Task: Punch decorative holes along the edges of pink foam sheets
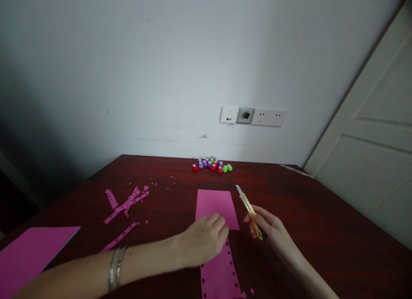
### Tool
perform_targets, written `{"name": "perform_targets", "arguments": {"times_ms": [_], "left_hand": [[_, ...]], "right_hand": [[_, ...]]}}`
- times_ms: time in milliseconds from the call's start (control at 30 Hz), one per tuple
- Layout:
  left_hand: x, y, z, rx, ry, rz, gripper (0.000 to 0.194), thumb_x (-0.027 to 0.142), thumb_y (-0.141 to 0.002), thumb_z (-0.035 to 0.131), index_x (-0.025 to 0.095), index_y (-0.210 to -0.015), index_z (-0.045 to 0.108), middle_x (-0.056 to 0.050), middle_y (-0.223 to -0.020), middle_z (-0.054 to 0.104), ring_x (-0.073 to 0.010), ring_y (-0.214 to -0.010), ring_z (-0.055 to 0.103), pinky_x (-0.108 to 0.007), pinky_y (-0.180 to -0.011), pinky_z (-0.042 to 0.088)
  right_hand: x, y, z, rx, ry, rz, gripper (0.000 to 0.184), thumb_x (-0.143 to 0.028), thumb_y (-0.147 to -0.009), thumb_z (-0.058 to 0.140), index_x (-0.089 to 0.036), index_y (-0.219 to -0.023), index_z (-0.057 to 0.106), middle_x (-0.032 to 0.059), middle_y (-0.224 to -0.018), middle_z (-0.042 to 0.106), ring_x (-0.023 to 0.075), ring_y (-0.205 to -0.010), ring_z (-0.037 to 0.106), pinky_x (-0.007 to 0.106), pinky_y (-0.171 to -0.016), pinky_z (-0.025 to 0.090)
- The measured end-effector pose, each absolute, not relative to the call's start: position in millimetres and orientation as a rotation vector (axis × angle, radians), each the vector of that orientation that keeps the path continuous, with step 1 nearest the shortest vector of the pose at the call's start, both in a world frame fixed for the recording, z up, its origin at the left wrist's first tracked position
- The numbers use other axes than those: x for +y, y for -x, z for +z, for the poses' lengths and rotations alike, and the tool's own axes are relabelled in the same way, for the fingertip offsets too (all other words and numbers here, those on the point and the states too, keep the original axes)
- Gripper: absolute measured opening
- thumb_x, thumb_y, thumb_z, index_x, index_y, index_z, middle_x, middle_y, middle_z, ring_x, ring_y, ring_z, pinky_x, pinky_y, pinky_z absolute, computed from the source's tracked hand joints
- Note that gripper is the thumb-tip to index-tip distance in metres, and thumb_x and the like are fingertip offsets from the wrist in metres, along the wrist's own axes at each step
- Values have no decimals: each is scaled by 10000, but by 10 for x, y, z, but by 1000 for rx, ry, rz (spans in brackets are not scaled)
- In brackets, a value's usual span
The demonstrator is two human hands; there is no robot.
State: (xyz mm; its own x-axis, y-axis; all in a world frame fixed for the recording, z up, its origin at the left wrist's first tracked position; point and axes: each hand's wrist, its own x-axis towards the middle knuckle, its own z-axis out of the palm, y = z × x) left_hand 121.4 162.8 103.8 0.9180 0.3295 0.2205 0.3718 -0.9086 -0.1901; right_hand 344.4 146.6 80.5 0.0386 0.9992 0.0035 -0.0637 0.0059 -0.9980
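In my right hand is a yellow utility knife, its blade pointing up and away to the left, above the table. My left hand, closed with fingers curled down, reaches across the middle. It covers the near part of a plain pink sheet and the far end of a pink piece with holes along both long edges. Whether the fingers pinch either piece is hidden beneath the hand. The knife blade is apart from both pieces.
Several pink punched strips and tiny scraps lie on the left of the dark red table. A larger pink sheet is at the near left. Small red, purple and green pieces are clustered near the wall.
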Motion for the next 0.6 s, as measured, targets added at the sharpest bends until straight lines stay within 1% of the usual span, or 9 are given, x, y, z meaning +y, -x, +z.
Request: {"name": "perform_targets", "arguments": {"times_ms": [67,100,167,300,367,400,467,533,600], "left_hand": [[1415,-1093,974,-445,2878,-288,357,310,-890,367,77,-1095,544,-138,-1070,589,-240,-1029,504,-333,-867,397],[1329,-1036,948,-438,2898,-280,446,382,-888,360,70,-1175,499,-144,-1173,549,-254,-1116,459,-336,-928,363],[1218,-939,907,-468,2952,-209,535,434,-886,344,64,-1265,424,-154,-1303,450,-258,-1213,386,-324,-993,315],[1228,-847,825,-480,3084,-107,584,461,-884,335,65,-1314,362,-202,-1381,308,-276,-1293,271,-337,-1041,274],[1291,-841,779,-478,3144,-149,550,449,-886,342,96,-1307,377,-206,-1392,281,-281,-1302,249,-350,-1048,269],[1322,-842,761,-485,3167,-179,511,427,-891,342,114,-1292,399,-201,-1396,276,-280,-1302,250,-355,-1049,271],[1375,-845,743,-498,3203,-211,438,384,-901,338,139,-1244,455,-191,-1398,280,-281,-1295,265,-360,-1047,275],[1406,-847,751,-510,3231,-200,423,381,-902,341,137,-1220,476,-189,-1395,288,-288,-1291,272,-367,-1047,277],[1419,-847,773,-523,3256,-181,473,409,-893,354,109,-1248,441,-201,-1393,286,-294,-1295,259,-372,-1051,274]], "right_hand": [[1377,-3440,811,-1162,1205,1187,454,-490,-685,637,-174,-1001,561,28,-718,602,103,-473,490,255,-449,418],[1328,-3434,801,-1180,1219,1175,456,-497,-693,628,-176,-1009,556,27,-713,597,101,-466,488,251,-439,413],[1221,-3412,749,-1217,1248,1150,453,-511,-716,601,-184,-1025,548,17,-696,582,93,-443,477,233,-409,391],[978,-3347,573,-1252,1369,1104,465,-529,-778,513,-225,-1129,507,-15,-670,547,67,-369,424,197,-328,327],[861,-3314,498,-1270,1476,1053,488,-538,-784,488,-232,-1164,505,-13,-639,558,83,-351,442,197,-302,338],[810,-3299,469,-1297,1515,988,485,-536,-775,496,-225,-1145,535,-1,-631,582,109,-383,498,205,-324,387],[722,-3269,417,-1372,1546,813,443,-507,-750,534,-206,-1065,613,46,-724,664,182,-603,639,230,-514,520],[654,-3239,351,-1414,1551,630,397,-476,-737,554,-189,-991,658,75,-902,699,223,-874,650,242,-766,516],[601,-3208,256,-1407,1572,501,410,-479,-751,527,-177,-998,652,79,-982,693,212,-937,637,222,-828,486]]}}
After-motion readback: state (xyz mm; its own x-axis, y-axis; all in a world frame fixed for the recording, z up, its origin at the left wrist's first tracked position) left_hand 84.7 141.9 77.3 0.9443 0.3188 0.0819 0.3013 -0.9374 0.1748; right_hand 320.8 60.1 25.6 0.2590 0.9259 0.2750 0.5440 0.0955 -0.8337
